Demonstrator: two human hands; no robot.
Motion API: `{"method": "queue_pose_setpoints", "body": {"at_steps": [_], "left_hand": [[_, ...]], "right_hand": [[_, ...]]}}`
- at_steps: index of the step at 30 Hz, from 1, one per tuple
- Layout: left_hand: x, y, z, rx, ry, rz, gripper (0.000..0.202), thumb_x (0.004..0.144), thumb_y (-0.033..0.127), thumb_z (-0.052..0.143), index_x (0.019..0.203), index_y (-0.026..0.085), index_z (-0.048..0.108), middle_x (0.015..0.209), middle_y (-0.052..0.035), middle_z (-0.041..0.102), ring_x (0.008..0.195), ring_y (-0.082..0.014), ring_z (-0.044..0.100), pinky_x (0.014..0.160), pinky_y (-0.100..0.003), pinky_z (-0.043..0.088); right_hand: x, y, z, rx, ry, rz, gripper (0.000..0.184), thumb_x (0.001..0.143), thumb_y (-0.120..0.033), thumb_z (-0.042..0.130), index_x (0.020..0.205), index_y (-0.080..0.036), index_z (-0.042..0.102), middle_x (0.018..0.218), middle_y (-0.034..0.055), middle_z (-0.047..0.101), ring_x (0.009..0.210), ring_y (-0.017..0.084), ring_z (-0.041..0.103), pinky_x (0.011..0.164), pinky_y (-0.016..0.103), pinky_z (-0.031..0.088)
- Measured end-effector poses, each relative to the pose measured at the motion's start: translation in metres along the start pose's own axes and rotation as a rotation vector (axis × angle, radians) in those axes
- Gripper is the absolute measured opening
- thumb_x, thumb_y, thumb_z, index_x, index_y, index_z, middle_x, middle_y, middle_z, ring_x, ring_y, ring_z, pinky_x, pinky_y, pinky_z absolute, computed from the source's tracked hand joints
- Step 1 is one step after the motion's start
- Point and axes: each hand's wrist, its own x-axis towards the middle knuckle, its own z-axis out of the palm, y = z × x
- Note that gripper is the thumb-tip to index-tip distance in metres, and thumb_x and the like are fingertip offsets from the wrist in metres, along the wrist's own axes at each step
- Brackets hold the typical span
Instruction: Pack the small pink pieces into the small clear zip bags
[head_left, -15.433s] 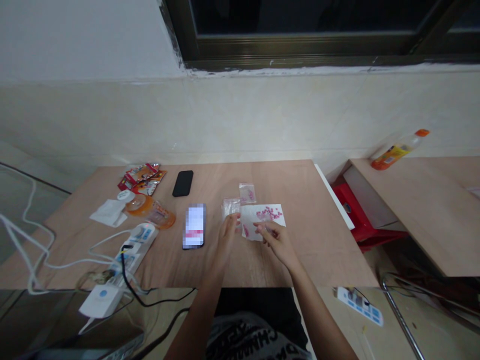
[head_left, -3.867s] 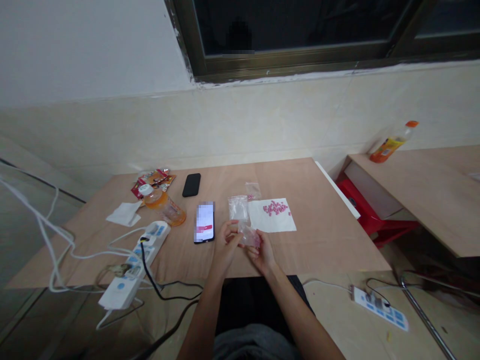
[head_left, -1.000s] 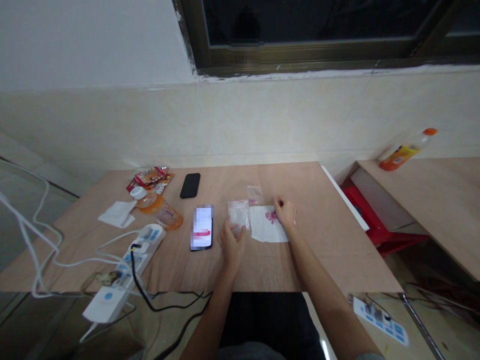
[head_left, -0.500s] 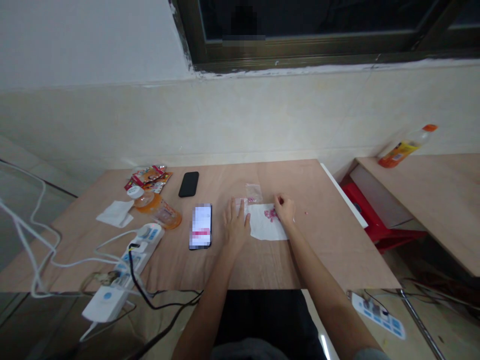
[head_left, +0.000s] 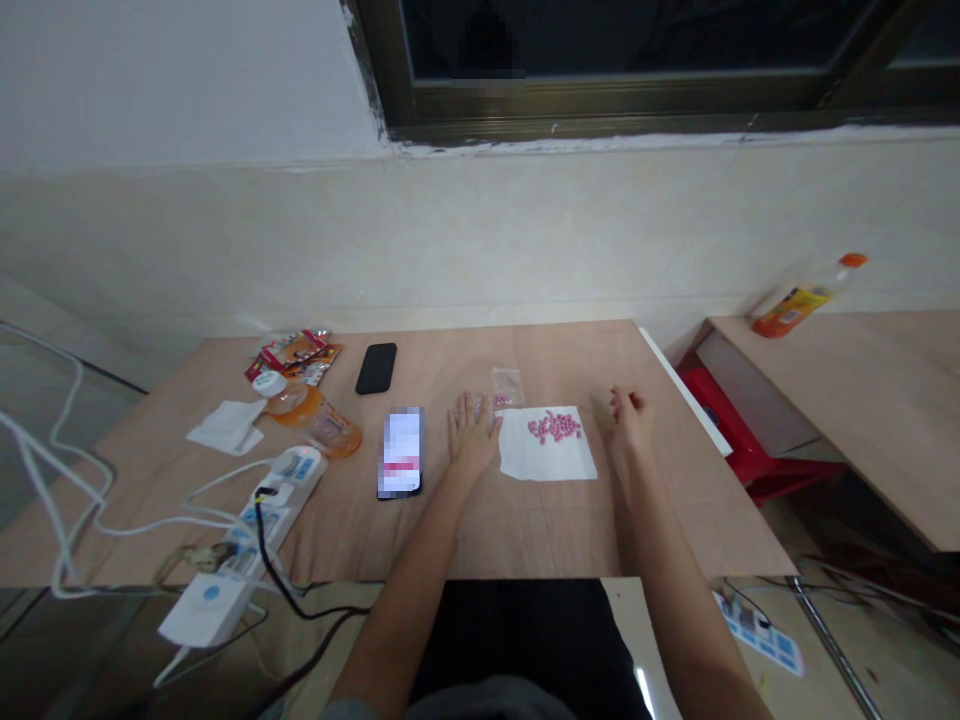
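Observation:
A white sheet of paper (head_left: 544, 465) lies on the table with a cluster of small pink beads (head_left: 556, 428) on it. My left hand (head_left: 475, 440) lies flat with its fingers spread, touching the paper's left edge and partly covering a small clear plastic bag. Just behind the paper is another small clear bag (head_left: 508, 385) with some pink bits at its bottom. Right of the paper, my right hand (head_left: 634, 415) is held with its fingers curled together. Whatever is between those fingertips is too small or hidden to make out.
Left of my hands are a lit phone (head_left: 401, 455), a black phone (head_left: 376, 368), a lying orange drink bottle (head_left: 315, 415), tissues (head_left: 226, 427) and snack wrappers (head_left: 296, 355). A power strip (head_left: 255, 545) with cables overhangs the front edge. Another bottle (head_left: 802, 305) stands on the right table.
My right hand has moved right, off the beads and paper, to where a lone pink bead lay on the table. The bead cluster is now uncovered. My left hand stays nearly still.

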Motion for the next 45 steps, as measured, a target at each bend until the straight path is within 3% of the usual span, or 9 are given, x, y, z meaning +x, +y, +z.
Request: {"method": "queue_pose_setpoints", "body": {"at_steps": [2,4,8,17,25,28,33,38,45], "left_hand": [[0.000,0.001,-0.001,0.000,-0.004,0.000,0.061,0.097,0.052,0.021,0.150,0.022,0.026,0.160,-0.0143,0.015,0.148,-0.0287,0.013,0.118,-0.051,0.014],[0.000,0.001,-0.002,0.002,-0.007,-0.003,0.060,0.097,0.050,0.021,0.150,0.023,0.026,0.159,-0.0139,0.017,0.148,-0.0283,0.014,0.118,-0.051,0.014],[-0.001,0.002,-0.002,0.002,-0.001,-0.010,0.057,0.098,0.046,0.022,0.150,0.024,0.026,0.159,-0.0128,0.020,0.147,-0.0270,0.015,0.118,-0.052,0.014],[-0.002,0.003,-0.006,-0.026,-0.004,-0.020,0.056,0.097,0.045,0.025,0.149,0.023,0.029,0.158,-0.0126,0.023,0.147,-0.0272,0.017,0.117,-0.052,0.014],[-0.002,0.001,-0.002,-0.025,0.021,-0.007,0.057,0.097,0.047,0.024,0.149,0.023,0.030,0.157,-0.0136,0.026,0.147,-0.0269,0.018,0.117,-0.052,0.015],[-0.001,0.002,-0.002,-0.025,0.007,-0.016,0.057,0.097,0.048,0.025,0.149,0.023,0.030,0.157,-0.0127,0.025,0.147,-0.0262,0.016,0.117,-0.052,0.014],[-0.002,0.002,-0.005,-0.045,-0.005,-0.028,0.058,0.097,0.049,0.025,0.149,0.023,0.030,0.158,-0.0122,0.025,0.147,-0.0261,0.016,0.118,-0.052,0.015],[-0.003,0.002,-0.007,-0.055,-0.005,-0.025,0.058,0.097,0.049,0.025,0.149,0.023,0.031,0.157,-0.0122,0.025,0.147,-0.0267,0.017,0.118,-0.052,0.013],[-0.003,0.003,-0.007,-0.052,0.007,-0.026,0.058,0.097,0.050,0.024,0.148,0.024,0.031,0.157,-0.0119,0.028,0.147,-0.0262,0.018,0.118,-0.052,0.014]], "right_hand": [[-0.003,0.008,-0.030,-0.284,-0.192,-0.041,0.042,0.069,-0.056,0.063,0.084,-0.017,0.061,0.064,-0.0008,0.055,0.053,0.013,0.049,0.051,0.025,0.038],[-0.008,0.016,-0.052,-0.509,-0.284,-0.122,0.042,0.068,-0.053,0.066,0.088,-0.017,0.063,0.068,0.0020,0.059,0.059,0.016,0.053,0.057,0.028,0.041],[-0.011,0.027,-0.066,-0.661,-0.374,-0.222,0.030,0.076,-0.045,0.058,0.085,-0.017,0.064,0.080,0.0087,0.064,0.071,0.020,0.059,0.067,0.032,0.045],[0.003,0.021,-0.031,-0.609,-0.497,-0.249,0.016,0.074,-0.031,0.054,0.074,-0.018,0.062,0.072,0.0062,0.066,0.062,0.018,0.057,0.062,0.030,0.044],[0.006,0.014,-0.001,-0.563,-0.609,-0.315,0.011,0.074,-0.024,0.054,0.074,-0.017,0.063,0.076,0.0058,0.067,0.068,0.017,0.059,0.065,0.028,0.044],[0.009,0.015,0.004,-0.616,-0.597,-0.336,0.009,0.073,-0.023,0.056,0.076,-0.017,0.062,0.073,0.0042,0.065,0.065,0.016,0.057,0.062,0.027,0.043],[0.016,0.020,0.012,-0.654,-0.564,-0.355,0.020,0.075,-0.021,0.055,0.093,-0.016,0.064,0.074,0.0037,0.064,0.064,0.016,0.056,0.063,0.027,0.044],[0.023,0.021,0.014,-0.721,-0.532,-0.376,0.010,0.075,-0.023,0.055,0.076,-0.018,0.064,0.075,0.0066,0.067,0.066,0.018,0.058,0.065,0.030,0.044],[0.030,0.024,0.012,-0.703,-0.445,-0.307,0.015,0.074,-0.024,0.057,0.088,-0.017,0.060,0.071,0.0044,0.065,0.063,0.017,0.058,0.062,0.028,0.042]]}}
